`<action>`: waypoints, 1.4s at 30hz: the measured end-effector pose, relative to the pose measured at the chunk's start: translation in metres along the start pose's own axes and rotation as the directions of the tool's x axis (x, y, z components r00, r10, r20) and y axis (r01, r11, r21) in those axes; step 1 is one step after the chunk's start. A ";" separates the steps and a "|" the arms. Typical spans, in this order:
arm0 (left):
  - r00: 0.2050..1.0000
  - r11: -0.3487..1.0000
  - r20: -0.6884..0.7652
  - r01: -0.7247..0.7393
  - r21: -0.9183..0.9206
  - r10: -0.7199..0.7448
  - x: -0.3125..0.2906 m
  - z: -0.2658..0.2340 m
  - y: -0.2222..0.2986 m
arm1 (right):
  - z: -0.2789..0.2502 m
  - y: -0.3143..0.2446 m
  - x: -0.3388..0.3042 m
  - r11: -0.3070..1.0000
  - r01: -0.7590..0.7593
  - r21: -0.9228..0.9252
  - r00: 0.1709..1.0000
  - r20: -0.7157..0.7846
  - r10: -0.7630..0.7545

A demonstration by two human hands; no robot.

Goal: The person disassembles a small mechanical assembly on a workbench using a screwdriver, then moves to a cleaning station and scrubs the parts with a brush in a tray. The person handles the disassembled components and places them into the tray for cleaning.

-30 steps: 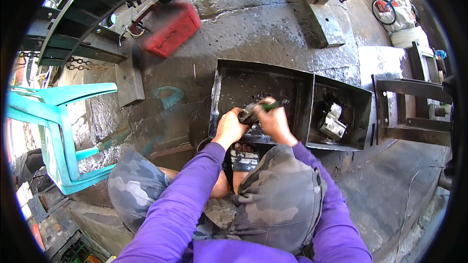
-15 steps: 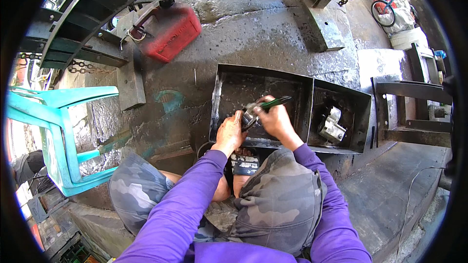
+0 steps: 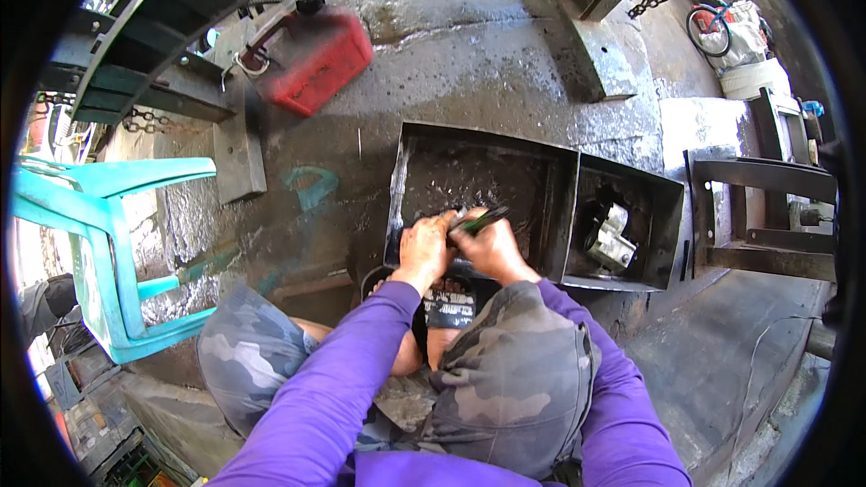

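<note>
I hold both hands over the near rim of the black metal tray. My right hand pinches a green-handled tool, possibly a screwdriver, pointing toward 2 o'clock; my left hand closes on a small part, steadying it.

A red plastic can sits far left on the concrete. Near the knees lies a dark label with pale print. Far right, a white sack.

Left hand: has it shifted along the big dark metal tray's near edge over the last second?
No clear shift: the left hand stays at the big dark metal tray's near edge, beside the right hand.
</note>
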State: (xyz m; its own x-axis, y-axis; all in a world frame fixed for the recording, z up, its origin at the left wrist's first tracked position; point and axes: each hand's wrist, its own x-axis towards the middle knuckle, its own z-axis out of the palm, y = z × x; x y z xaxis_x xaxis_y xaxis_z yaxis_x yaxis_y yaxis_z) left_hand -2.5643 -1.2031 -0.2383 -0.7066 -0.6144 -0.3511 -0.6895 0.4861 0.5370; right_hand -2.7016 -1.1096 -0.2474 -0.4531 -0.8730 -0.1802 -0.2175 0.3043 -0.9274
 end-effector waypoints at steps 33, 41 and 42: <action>0.998 0.994 -0.052 0.027 0.108 -0.021 0.007 -0.010 0.002 | -0.016 -0.011 0.004 0.974 -0.057 -0.221 0.983 -0.183 0.016; 0.998 0.992 0.004 0.058 0.112 -0.059 0.002 -0.013 0.010 | -0.014 -0.018 0.002 0.931 0.329 -0.157 0.916 -0.187 -0.355; 0.998 0.992 -0.021 0.069 0.108 -0.067 0.003 -0.014 0.010 | -0.015 -0.019 0.004 0.928 0.342 -0.147 0.909 -0.199 -0.367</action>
State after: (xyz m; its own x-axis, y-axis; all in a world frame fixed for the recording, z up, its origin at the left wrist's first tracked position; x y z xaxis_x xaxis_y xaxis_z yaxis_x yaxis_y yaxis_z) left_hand -2.5713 -1.2089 -0.2238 -0.6555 -0.6583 -0.3701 -0.7495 0.5069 0.4257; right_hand -2.7120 -1.1132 -0.2256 -0.5045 -0.8289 0.2416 -0.4843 0.0401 -0.8740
